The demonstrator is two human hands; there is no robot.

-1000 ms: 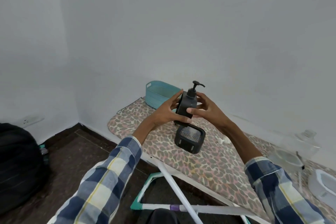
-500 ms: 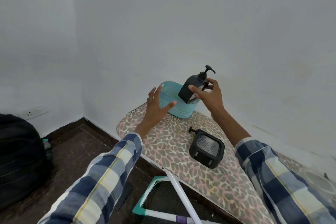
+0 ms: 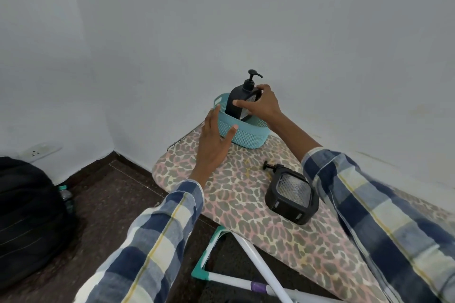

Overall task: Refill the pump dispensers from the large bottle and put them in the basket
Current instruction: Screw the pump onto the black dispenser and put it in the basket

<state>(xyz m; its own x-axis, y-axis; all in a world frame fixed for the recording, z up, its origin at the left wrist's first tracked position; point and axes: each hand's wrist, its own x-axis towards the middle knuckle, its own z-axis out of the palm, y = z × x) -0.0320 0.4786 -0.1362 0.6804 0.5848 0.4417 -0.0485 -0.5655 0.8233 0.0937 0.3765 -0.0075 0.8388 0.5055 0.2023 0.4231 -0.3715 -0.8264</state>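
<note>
The black pump dispenser (image 3: 235, 103) is gripped upright by the right hand (image 3: 261, 106), fingers curled round it, base inside the teal basket (image 3: 248, 136). The basket wall is steadied by the left hand (image 3: 213, 141), fingers straight. Release is advised only once seated flat.

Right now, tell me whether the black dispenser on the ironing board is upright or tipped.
Tipped. The black dispenser lies on its side on the ironing board, pump pointing sideways toward the basket.
</note>
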